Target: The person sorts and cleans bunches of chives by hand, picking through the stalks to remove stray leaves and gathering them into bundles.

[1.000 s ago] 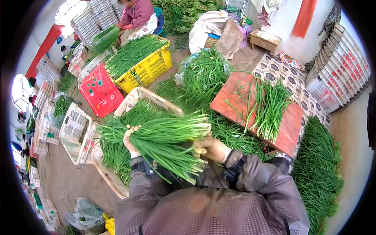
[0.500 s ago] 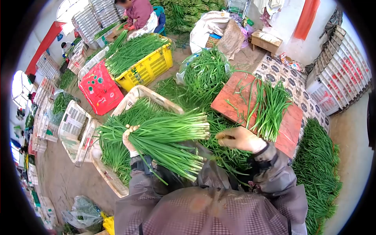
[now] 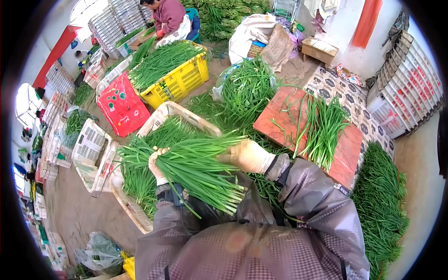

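Observation:
A thick bunch of garlic chives [image 3: 198, 175] lies across my lap, its pale stem ends pointing right and its green leaves left. My left hand [image 3: 157, 165], in a pale glove, is wrapped round the leafy middle of the bunch. At the upper stem ends, my right hand [image 3: 248, 156], gloved too, has its fingers closed on part of the chives; the fingertips are partly hidden among the stalks. Beneath the bunch stands a cream plastic crate [image 3: 193, 119] with more chives in it. To the right, a smaller pile of chives [image 3: 326, 133] rests on a reddish board [image 3: 280, 112].
A yellow crate [image 3: 179, 79] heaped with chives stands ahead, beside a red panel [image 3: 122, 105]. Loose greens fill a plastic bag [image 3: 247, 86]. Chives are stacked along the right [image 3: 378, 210]. Another person [image 3: 170, 18] sits at the back. White crates [image 3: 88, 149] stand left.
My right hand has moved left from beside the board to the stem ends of the bunch and closed on some chives there. My left hand keeps its hold.

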The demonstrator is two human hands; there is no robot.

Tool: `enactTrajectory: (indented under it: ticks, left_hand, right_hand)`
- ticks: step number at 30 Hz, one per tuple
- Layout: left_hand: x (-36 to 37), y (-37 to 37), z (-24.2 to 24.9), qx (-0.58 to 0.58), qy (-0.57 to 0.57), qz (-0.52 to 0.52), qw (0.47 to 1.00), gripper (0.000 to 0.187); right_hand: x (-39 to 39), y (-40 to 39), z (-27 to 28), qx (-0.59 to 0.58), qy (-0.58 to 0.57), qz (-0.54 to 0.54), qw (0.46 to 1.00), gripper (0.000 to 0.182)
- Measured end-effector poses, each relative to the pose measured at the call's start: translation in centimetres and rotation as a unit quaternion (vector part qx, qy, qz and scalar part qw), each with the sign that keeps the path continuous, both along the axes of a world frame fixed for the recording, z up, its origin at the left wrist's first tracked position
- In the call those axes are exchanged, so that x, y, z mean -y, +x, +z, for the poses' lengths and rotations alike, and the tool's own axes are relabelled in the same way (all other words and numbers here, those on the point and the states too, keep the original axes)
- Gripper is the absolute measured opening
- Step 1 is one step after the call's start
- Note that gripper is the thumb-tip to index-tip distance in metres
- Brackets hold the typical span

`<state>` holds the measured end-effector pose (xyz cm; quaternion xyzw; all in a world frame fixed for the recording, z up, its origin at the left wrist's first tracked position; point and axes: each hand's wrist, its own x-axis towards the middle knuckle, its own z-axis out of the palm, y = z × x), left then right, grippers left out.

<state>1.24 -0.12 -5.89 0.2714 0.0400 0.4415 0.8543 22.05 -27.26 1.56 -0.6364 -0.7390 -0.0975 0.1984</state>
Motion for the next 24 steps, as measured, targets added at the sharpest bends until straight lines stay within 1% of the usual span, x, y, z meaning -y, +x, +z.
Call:
enactTrajectory:
  ticks: [2,3,5,7,10,11,12,13,14,15,16,17,18,19,20,22,24]
  left_hand:
    - [-0.1,0.1,-0.1,0.002,0.004,0.002,1.000,0.031]
    - [-0.1,0.2,-0.2,0.002,0.006,0.003,1.000,0.031]
    - [-0.3,0.4,-0.5,-0.002,0.003,-0.001,1.000,0.031]
    - [0.3,0.7,0.4,-0.013,0.000,0.007,1.000,0.030]
    - [0.2,0.8,0.7,-0.010,-0.003,-0.008,1.000,0.028]
    - [-0.2,0.7,0.4,-0.013,0.007,-0.004,1.000,0.027]
    - [-0.2,0.5,0.4,-0.016,0.010,0.006,1.000,0.027]
    - [-0.2,0.4,0.3,-0.019,0.012,0.017,1.000,0.026]
    - [-0.2,0.2,0.1,-0.022,0.014,0.028,0.999,0.026]
    - [-0.6,0.0,-0.3,-0.016,0.014,0.023,1.000,0.026]
    - [-0.7,0.0,-0.7,-0.013,0.006,0.026,1.000,0.026]
    - [-0.8,0.0,-1.1,-0.011,0.000,0.027,1.000,0.026]
    - [-0.9,0.0,-1.1,-0.010,-0.006,0.025,1.000,0.026]
    - [-0.8,0.2,-1.0,-0.018,-0.006,0.026,0.999,0.026]
    - [-0.6,0.6,-0.8,-0.025,-0.006,0.026,0.999,0.026]
    - [-0.4,1.2,-0.7,-0.028,-0.012,0.016,0.999,0.024]
    - [-0.5,1.8,-0.6,-0.021,-0.021,-0.004,1.000,0.022]
  right_hand:
    - [0.7,-0.1,1.0,-0.004,-0.058,-0.048,0.997,0.038]
    - [0.8,-0.2,1.6,0.005,-0.032,-0.052,0.998,0.029]
    - [0.3,0.0,0.6,0.036,-0.047,-0.074,0.995,0.020]
    - [-0.3,-0.5,0.2,0.064,-0.058,-0.088,0.992,0.011]
    - [-0.9,-1.0,0.1,0.028,-0.055,-0.079,0.995,0.008]
    - [-0.2,-0.9,0.4,-0.134,-0.013,-0.066,0.989,0.011]
    - [0.2,-0.1,0.2,-0.322,-0.017,-0.023,0.946,0.014]
    - [1.4,0.2,2.1,-0.489,-0.078,-0.032,0.868,0.019]
    - [2.9,0.3,4.5,-0.637,-0.138,-0.041,0.757,0.023]
    - [4.1,0.8,5.1,-0.691,-0.183,-0.053,0.697,0.030]
    - [5.0,0.8,5.9,-0.677,-0.239,-0.076,0.692,0.037]
    - [5.1,0.1,6.0,-0.591,-0.288,-0.115,0.745,0.044]
    - [5.0,-0.6,6.0,-0.497,-0.331,-0.154,0.788,0.052]
    - [4.6,-1.1,6.2,-0.356,-0.380,-0.170,0.836,0.065]
    - [4.1,-1.9,4.3,-0.364,-0.349,-0.161,0.849,0.069]
    - [3.1,-3.9,0.8,-0.435,-0.222,-0.128,0.863,0.057]
    - [2.1,-4.7,-0.9,-0.431,-0.143,-0.099,0.886,0.041]
